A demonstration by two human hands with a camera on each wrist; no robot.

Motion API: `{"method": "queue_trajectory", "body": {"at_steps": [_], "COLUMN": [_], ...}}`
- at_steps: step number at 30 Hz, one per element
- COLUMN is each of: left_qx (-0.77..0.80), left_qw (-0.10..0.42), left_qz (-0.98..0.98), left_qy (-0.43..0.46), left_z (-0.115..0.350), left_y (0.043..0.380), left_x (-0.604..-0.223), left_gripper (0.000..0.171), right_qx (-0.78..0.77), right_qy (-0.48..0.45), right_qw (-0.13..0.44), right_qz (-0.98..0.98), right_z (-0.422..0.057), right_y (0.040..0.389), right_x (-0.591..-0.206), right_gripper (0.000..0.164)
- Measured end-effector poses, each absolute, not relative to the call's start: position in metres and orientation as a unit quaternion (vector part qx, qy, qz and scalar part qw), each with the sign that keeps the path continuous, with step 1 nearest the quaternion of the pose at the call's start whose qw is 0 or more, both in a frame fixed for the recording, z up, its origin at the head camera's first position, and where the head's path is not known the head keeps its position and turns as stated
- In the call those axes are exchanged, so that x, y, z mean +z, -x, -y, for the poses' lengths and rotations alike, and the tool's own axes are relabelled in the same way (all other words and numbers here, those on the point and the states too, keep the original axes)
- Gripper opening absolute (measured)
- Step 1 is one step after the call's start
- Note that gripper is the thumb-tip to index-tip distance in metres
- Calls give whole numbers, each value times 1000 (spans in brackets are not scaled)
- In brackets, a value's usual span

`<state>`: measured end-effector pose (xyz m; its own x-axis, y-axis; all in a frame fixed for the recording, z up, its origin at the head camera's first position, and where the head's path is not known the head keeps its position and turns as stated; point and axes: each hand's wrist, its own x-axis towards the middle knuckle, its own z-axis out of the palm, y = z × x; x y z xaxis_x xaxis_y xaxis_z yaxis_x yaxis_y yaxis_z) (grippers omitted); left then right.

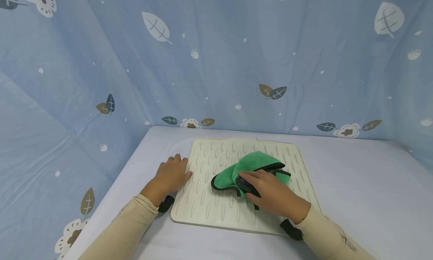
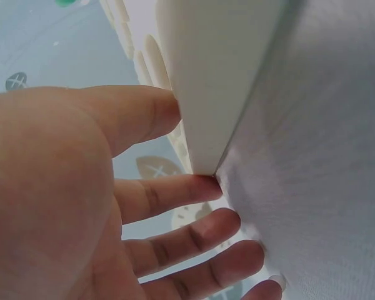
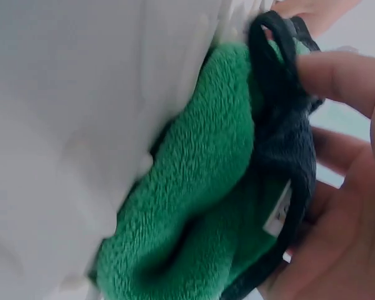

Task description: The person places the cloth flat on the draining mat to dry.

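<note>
My right hand (image 1: 267, 192) grips a bunched green towel (image 1: 257, 160) with black edging, thumb and fingers pinching a black-trimmed fold. In the right wrist view the fluffy towel (image 3: 200, 169) shows a black loop and a small white label, and its underside lies against the mat. The towel is on a cream mat (image 1: 203, 200) with raised oval ridges. At the mat's left edge is my left hand (image 1: 171, 173), fingers extended. The left wrist view shows its thumb on the mat's upper face and the index fingertip at the side edge (image 2: 219, 87), the other fingertips on the white surface.
A white-covered table (image 1: 365, 185) lies under the mat. Blue curtain (image 1: 220, 64) with leaf and flower prints rises at the back and left side. Small black pieces (image 1: 291, 230) sit by both wrists.
</note>
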<state>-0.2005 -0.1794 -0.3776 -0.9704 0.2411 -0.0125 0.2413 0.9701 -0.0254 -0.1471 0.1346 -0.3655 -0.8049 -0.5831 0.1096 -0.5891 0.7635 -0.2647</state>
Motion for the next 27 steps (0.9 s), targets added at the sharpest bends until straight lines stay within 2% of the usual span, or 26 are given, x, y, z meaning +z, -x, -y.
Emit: {"method": "queue_trajectory", "body": {"at_steps": [10,20,27], "left_qx": [-17,-55,-16], "left_qw": [8,20,-21], "left_qz": [-993,-992,-988], "left_qy": [-116,-109,-152], "left_z": [178,174,167], "left_y": [200,194,188], "left_x": [-377,-366,-358], "left_gripper": [52,51,43], "right_qx": [161,140,142], "right_qy": [-323,-342,-341], "right_qw": [-27,15,18], "right_qz": [932,929,929], "right_z": [-148,-158,-162], "right_y": [142,143,145], "right_x": [-361,-353,-349], "right_gripper": [64,51,47]}}
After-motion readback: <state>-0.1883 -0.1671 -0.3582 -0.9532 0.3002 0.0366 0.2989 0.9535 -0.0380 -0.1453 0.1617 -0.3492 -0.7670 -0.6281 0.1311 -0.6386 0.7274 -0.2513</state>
